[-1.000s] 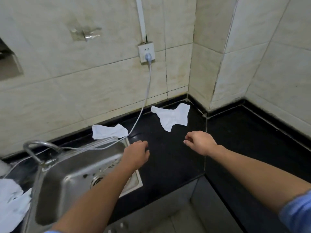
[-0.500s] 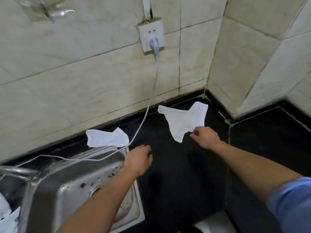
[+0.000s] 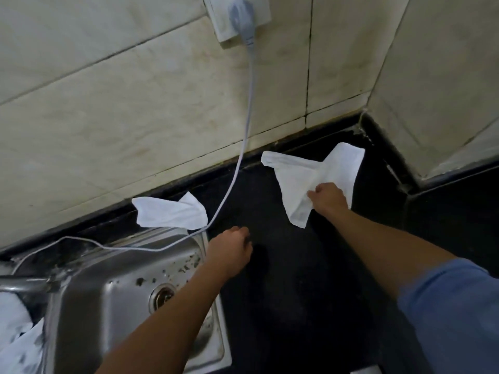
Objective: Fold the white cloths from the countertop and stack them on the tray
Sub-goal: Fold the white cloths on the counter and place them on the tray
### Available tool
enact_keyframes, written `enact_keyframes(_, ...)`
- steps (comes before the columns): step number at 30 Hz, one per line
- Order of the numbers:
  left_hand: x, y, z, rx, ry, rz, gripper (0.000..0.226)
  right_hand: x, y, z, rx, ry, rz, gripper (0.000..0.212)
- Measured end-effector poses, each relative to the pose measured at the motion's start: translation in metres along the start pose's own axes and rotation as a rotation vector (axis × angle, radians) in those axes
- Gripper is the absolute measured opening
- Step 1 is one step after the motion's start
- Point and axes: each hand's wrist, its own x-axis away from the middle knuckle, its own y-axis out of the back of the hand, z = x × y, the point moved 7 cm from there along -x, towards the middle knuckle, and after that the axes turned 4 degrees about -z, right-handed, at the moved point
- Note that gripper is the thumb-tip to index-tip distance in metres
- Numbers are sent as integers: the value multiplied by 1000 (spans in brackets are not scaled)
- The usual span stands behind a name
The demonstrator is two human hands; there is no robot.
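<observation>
Two crumpled white cloths lie on the black countertop (image 3: 297, 265) by the tiled wall. My right hand (image 3: 328, 198) rests on the right cloth (image 3: 299, 174) near the corner, its fingers pinching the fabric. The left cloth (image 3: 170, 211) lies behind the sink, untouched. My left hand (image 3: 232, 249) hovers over the sink's right rim with fingers loosely curled and nothing in it. More white cloth (image 3: 16, 344) shows at the far left edge. No tray is in view.
A steel sink (image 3: 113, 298) with a faucet (image 3: 24, 284) fills the lower left. A grey power cable (image 3: 243, 147) hangs from a wall socket (image 3: 237, 14) and runs across the sink's back rim. Tiled walls form a corner at the right.
My right hand has reached forward onto the right cloth and taken hold of it. The view has moved closer to the counter. My left hand has stayed near the sink rim.
</observation>
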Motion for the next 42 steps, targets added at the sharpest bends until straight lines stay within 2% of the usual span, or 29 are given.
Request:
enact_keyframes(6,1,-3,-6,9,-57,-6,23,31,23,15,-184,98,-144,40)
enact_keyframes(9,2,1,-14,18,-104,-27,21,55,46,10,-228,113,-219,33)
enact_keyframes(13,11,2,-41,29,-233,-35,20,99,87,-19,-236,139,-337,8)
enact_keyframes(19,35,-15,-93,67,-401,-5,17,167,143,-93,-172,62,-458,10)
enact_keyframes(25,65,-41,-145,51,-527,78,16,215,169,-209,1,-244,-452,20)
enact_keyframes(31,80,-70,-204,-6,-594,135,18,251,171,-300,146,-420,-272,26)
enact_keyframes(37,94,-102,-273,-37,-622,188,15,268,174,-347,215,-409,-116,33)
enact_keyframes(42,97,-126,-325,-28,-628,205,22,263,196,-356,234,-267,-251,28)
